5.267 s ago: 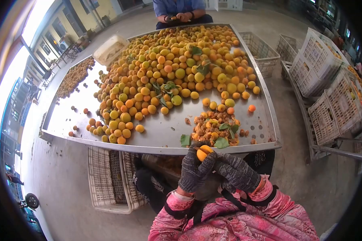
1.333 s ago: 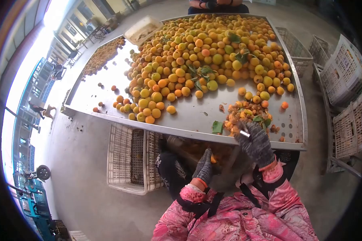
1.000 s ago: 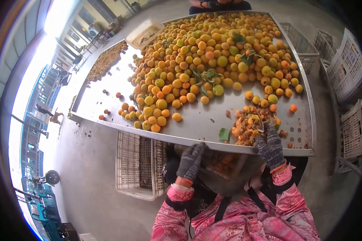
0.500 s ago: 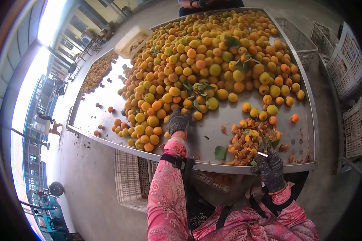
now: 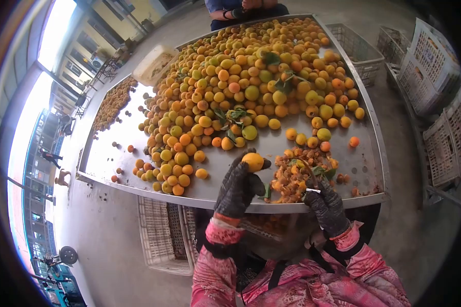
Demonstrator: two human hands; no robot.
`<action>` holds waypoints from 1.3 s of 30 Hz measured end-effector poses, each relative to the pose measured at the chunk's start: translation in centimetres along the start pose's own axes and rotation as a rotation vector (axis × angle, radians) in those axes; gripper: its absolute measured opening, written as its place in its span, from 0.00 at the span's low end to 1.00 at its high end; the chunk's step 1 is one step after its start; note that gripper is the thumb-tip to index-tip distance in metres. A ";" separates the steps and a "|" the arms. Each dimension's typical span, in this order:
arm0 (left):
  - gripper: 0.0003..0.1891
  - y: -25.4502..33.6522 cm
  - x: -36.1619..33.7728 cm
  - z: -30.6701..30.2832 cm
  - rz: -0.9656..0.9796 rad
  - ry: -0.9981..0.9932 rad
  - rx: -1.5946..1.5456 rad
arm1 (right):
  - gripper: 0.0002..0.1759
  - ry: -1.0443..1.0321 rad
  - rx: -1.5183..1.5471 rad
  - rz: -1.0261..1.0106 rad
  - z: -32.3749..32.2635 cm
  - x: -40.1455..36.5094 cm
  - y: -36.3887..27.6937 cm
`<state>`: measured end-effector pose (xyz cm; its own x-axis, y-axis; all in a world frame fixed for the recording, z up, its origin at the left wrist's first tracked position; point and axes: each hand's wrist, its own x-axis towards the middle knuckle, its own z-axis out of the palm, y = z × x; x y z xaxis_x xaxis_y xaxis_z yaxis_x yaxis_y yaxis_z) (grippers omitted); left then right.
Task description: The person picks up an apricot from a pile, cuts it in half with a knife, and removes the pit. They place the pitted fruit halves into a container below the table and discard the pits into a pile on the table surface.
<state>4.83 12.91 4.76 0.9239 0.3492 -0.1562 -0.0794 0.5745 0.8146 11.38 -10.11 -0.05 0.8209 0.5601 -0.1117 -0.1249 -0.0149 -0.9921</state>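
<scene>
Steel table (image 5: 105,158): apricot heap (image 5: 230,87) covers the far and left parts. Left hand (image 5: 238,187), gloved, is above the near edge, fingertips closed round one apricot (image 5: 252,161) held clear of the surface. Judged light, soft, easily bruised; grip gently round its middle. Scrap pile (image 5: 292,174) lies just right of it. Right hand (image 5: 327,207), at the near edge, has fingers curled on a small blade (image 5: 312,190).
</scene>
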 end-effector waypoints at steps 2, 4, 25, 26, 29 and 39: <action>0.27 -1.7 -1.6 0.5 -0.002 -0.011 -0.142 | 0.14 0.004 -0.068 -0.108 0.6 -0.5 -0.8; 0.27 -3.4 -2.9 1.5 -0.005 0.008 -0.240 | 0.14 -0.010 -0.078 -0.112 1.0 -1.2 -1.6; 0.23 -7.0 -7.9 6.9 0.147 0.157 -0.422 | 0.16 0.142 -0.883 -0.947 3.4 -3.7 -3.1; 0.23 -6.8 -8.5 6.6 0.096 0.157 -0.303 | 0.16 0.055 -0.664 -0.689 3.4 -3.8 -3.7; 0.26 -5.9 -9.1 5.9 0.082 0.160 -0.072 | 0.16 -0.058 -0.409 -0.423 3.4 -3.9 -4.5; 0.32 -5.1 -9.8 4.6 0.147 0.188 -0.047 | 0.18 -0.234 -0.711 -0.704 1.8 -5.5 -6.6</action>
<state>-2.06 3.15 4.66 0.8155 0.5608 -0.1427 -0.2294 0.5397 0.8100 6.65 -11.59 7.23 0.4418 0.7779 0.4470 0.7640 -0.0650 -0.6419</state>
